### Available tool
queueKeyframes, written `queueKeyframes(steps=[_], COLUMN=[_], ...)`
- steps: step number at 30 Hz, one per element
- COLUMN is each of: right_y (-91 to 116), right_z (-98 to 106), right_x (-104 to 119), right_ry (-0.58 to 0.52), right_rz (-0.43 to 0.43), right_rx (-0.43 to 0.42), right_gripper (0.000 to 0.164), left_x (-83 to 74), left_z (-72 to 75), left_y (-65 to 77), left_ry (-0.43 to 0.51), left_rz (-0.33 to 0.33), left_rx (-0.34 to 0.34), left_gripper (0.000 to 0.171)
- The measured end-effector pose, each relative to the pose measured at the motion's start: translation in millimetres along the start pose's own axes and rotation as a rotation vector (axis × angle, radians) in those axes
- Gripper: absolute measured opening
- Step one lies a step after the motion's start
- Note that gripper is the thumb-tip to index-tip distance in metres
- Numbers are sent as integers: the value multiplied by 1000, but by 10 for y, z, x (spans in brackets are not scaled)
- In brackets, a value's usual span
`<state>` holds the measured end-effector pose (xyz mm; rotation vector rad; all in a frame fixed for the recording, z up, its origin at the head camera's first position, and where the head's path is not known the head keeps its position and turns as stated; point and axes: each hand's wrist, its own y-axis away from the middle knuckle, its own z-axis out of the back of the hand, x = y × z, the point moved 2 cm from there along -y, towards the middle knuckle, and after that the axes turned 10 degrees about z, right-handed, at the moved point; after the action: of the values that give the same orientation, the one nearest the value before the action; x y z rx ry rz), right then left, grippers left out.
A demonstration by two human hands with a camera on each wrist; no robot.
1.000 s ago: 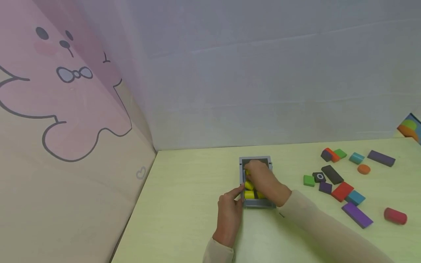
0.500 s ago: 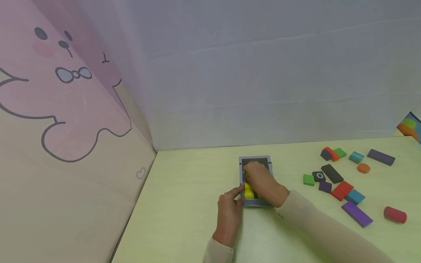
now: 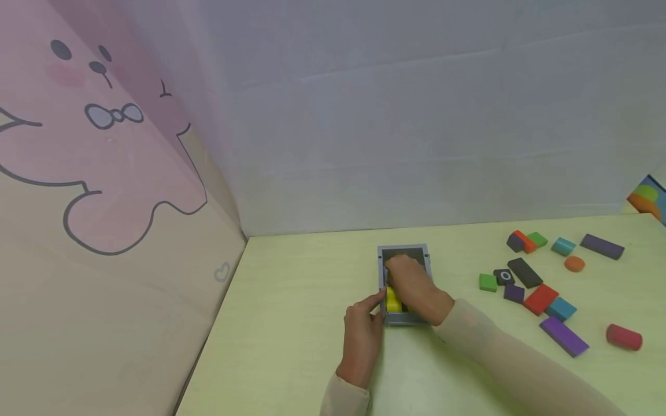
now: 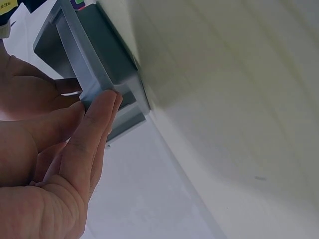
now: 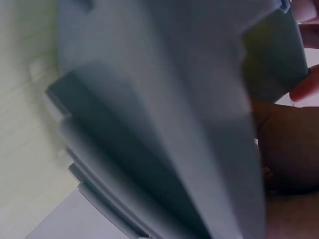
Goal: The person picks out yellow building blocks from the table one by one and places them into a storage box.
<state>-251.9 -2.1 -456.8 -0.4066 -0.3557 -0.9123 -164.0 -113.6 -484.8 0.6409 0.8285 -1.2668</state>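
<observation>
A small grey plastic box [image 3: 381,254] stands on the table with yellow blocks [image 3: 393,300] inside. My left hand [image 3: 361,341] pinches its left wall near the front; in the left wrist view thumb and straight fingers [image 4: 102,112] meet at the rim. My right hand [image 3: 413,283] reaches down into the box from the right, fingers bent over the yellow pieces. Its fingertips are hidden by the hand itself, so I cannot tell whether they grip a block. The box's grey outer wall [image 5: 124,114] fills most of the right wrist view, blurred.
Right of the box lie loose coloured blocks: a red block [image 3: 541,299], a blue one [image 3: 561,309], a purple bar [image 3: 564,336], a dark bar [image 3: 525,273], a red cylinder [image 3: 624,337] and several more. A pale wall [image 3: 416,144] rises behind the table [image 3: 291,300].
Inside the box, the yellow pieces near the front have shifted together under my right hand. My left hand stays at the box wall. The head view has tilted slightly.
</observation>
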Motion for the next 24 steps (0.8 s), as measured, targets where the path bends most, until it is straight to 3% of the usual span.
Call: queueKeyframes(steps=[11,24], right_y=[-14,-18], right_z=[-52,-75], right_x=[-17,-9], right_ry=[31,80], right_rz=[-32,-14], right_rx=[24,30], right_gripper=[10,9], left_x=[4,2], left_z=[-1,-3], left_y=[7,0], left_ry=[3,14], left_rz=[-7,1], left_rx=[-5,-5], left_gripper=[46,45])
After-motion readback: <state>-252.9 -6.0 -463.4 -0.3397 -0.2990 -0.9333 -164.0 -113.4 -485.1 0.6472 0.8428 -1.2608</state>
